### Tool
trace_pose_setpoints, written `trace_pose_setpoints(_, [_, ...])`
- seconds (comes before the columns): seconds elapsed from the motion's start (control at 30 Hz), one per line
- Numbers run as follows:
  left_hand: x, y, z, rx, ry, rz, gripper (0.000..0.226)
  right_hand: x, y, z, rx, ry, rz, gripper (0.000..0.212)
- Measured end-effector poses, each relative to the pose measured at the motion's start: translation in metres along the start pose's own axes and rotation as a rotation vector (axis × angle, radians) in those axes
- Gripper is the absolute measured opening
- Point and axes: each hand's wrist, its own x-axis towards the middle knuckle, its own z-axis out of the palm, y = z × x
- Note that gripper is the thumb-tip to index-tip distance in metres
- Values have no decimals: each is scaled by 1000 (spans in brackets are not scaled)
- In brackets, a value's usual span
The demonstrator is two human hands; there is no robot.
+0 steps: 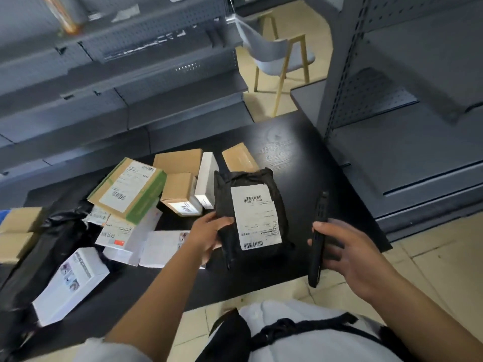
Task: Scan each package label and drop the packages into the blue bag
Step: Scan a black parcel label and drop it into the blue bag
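Note:
My left hand (209, 235) grips the left edge of a black plastic mailer (271, 184), held above the black table (295, 142) with its white barcode label (257, 216) facing up. To its right, my right hand (347, 254) is closed around a slim black handheld scanner (319, 218), which stands edge-on beside the mailer without touching it. Several other packages lie on the table's left half: a cardboard box with green tape (128, 190), a small brown box (179, 192), and white boxes (69, 284). A sliver of blue (3, 214) shows at the far left edge.
A black plastic bag (44, 253) lies at the table's left with brown boxes (19, 219) beyond it. Grey metal shelving (117, 82) runs behind the table and another shelf unit (407, 142) stands to the right. A grey chair (282, 53) stands on the tiled floor behind.

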Motion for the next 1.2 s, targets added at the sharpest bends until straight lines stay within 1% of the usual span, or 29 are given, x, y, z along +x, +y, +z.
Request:
trace_pose_setpoints(0.07, [9,-26,12,-84,52,-96,30,0,0,-12,-4,2,13,14])
trace_pose_setpoints(0.17, [16,-64,28,-99,123,-218,56,0,-3,-34,-21,-1,32,13])
trace_pose_setpoints(0.27, [13,-87,33,-42,154,-258,54,2,-4,-48,-25,-2,48,13])
trace_pose_setpoints(0.33, [9,-93,35,7,214,-250,56,4,-5,-55,-19,-3,52,12])
trace_pose_setpoints(0.37, [8,-93,35,91,264,-213,62,5,-5,-58,-12,-6,53,11])
trace_pose_setpoints(0.4, [8,-91,35,243,330,-133,71,6,-5,-60,-5,-11,55,10])
trace_pose_setpoints(0.43, [6,-85,34,432,374,-25,78,7,-5,-63,-2,-14,56,11])
trace_pose_setpoints(0.47, [6,-78,34,647,396,100,79,7,-5,-65,-1,-17,57,11])
trace_pose_setpoints(0.5, [5,-70,35,882,370,233,77,7,-4,-67,3,-19,59,12])
trace_pose_setpoints(0.53, [3,-61,40,1135,291,350,75,7,-3,-70,8,-19,60,12])
trace_pose_setpoints(0.57, [2,-54,46,1386,168,432,75,7,-2,-73,14,-20,60,13])
trace_pose_setpoints(0.63, [2,-48,59,1852,-131,546,86,6,0,-79,28,-17,58,14])
trace_pose_setpoints(0.7, [3,-54,71,2174,-407,634,97,4,2,-84,46,-10,52,14])
trace_pose_setpoints(0.77, [10,-60,81,2360,-596,662,102,0,4,-90,65,4,46,15])
trace_pose_setpoints(0.8, [14,-60,85,2413,-643,659,102,-2,5,-93,72,12,43,18])
trace_pose_setpoints(0.87, [20,-57,93,2503,-669,638,99,-6,8,-100,82,33,37,25])
trace_pose_setpoints(0.93, [26,-56,97,2558,-661,623,98,-9,11,-109,91,58,34,26])
trace_pose_setpoints(1.0, [30,-54,96,2564,-607,604,101,-11,15,-117,107,84,41,23])
trace_pose_setpoints(1.1, [35,-49,90,2440,-424,501,114,-12,19,-124,124,107,54,22])
trace_pose_setpoints(1.13, [37,-47,89,2342,-331,423,120,-12,20,-125,130,107,57,23])
trace_pose_setpoints(1.2, [40,-44,91,2048,-118,207,124,-11,22,-125,134,101,66,25])
